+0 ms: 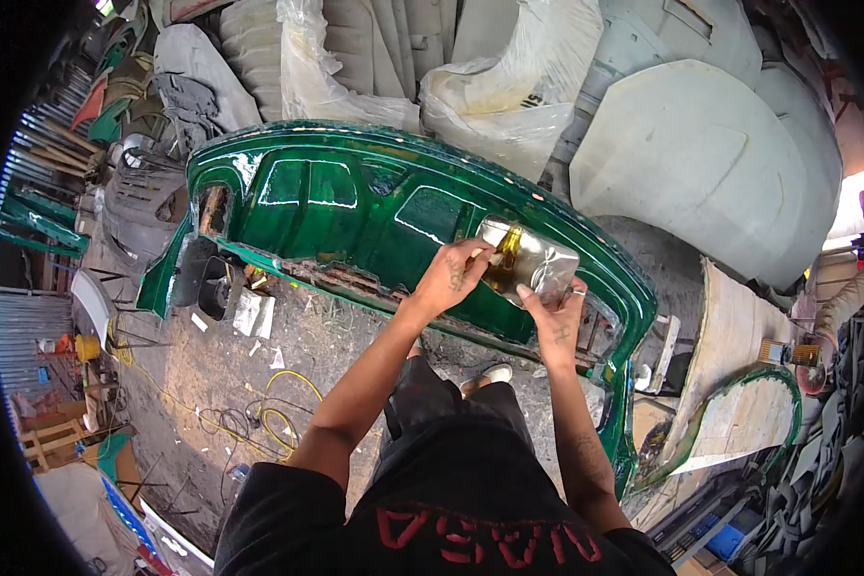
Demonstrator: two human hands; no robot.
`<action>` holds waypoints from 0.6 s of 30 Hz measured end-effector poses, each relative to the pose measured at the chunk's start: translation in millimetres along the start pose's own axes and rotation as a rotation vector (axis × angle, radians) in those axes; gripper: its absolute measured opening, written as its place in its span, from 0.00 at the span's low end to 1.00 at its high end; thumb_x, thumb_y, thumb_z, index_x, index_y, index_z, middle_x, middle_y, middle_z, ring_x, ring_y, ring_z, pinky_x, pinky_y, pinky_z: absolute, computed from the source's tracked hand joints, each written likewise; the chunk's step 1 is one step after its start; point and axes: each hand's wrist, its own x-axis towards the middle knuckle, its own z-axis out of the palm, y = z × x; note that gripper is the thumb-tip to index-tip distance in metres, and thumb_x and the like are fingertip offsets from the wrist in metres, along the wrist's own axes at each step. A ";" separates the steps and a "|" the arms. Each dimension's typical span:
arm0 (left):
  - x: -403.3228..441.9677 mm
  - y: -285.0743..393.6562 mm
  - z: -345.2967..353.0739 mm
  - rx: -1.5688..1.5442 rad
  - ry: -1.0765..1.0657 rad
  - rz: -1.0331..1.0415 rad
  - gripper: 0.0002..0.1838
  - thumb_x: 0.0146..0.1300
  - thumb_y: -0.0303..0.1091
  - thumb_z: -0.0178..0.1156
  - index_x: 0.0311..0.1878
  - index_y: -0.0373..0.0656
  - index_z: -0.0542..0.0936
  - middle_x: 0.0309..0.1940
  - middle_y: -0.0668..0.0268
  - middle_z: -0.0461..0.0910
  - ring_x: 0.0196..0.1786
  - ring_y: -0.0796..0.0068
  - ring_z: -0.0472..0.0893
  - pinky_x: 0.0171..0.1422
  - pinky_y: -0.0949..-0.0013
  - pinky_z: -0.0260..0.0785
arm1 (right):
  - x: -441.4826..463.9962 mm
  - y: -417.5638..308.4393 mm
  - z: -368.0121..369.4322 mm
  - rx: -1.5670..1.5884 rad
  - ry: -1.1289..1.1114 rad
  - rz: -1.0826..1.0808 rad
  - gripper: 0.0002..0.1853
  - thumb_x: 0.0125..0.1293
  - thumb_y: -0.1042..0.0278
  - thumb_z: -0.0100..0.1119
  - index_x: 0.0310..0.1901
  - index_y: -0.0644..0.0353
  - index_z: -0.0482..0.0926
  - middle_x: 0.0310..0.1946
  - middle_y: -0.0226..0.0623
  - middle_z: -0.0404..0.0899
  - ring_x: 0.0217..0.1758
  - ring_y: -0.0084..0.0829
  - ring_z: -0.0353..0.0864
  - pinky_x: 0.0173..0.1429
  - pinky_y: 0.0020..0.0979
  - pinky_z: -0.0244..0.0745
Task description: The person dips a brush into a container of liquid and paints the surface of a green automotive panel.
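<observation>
I see the left hand (456, 274) raised in front of the body with its fingers curled inward, thumb and fingertips gathered at the near-left side of a shiny tray-like container (550, 267). From where I sit I cannot tell whether those fingertips pinch the rim or some small thing over it. The right hand (555, 324) is partly closed on the container's near-right part, the thumb laid along the near side and the fingers wrapped about the right-hand corner, so I read a firm hold there. Both forearms reach forward and converge, the left slanting inward, the right running nearly straight ahead, elbows bent.

The container is up between the hands, over the right half of a big glossy green panel (307, 219), and I make out a yellowish patch inside it. The panel curves across in front of the person. Beyond it I have plastic-wrapped pieces (509, 101) and, to the right, a large pale grey panel (701, 158). Down left, a yellow cord (280, 422) loops over the littered floor (211, 370).
</observation>
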 end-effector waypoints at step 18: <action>-7.1 -163.8 -41.5 -0.404 0.375 -0.403 0.17 0.73 0.39 0.55 0.52 0.36 0.83 0.29 0.67 0.83 0.28 0.85 0.73 0.33 0.77 0.67 | 14.7 7.4 45.3 0.241 0.289 0.091 0.29 0.66 0.61 0.67 0.59 0.60 0.60 0.55 0.42 0.70 0.57 0.34 0.75 0.57 0.42 0.81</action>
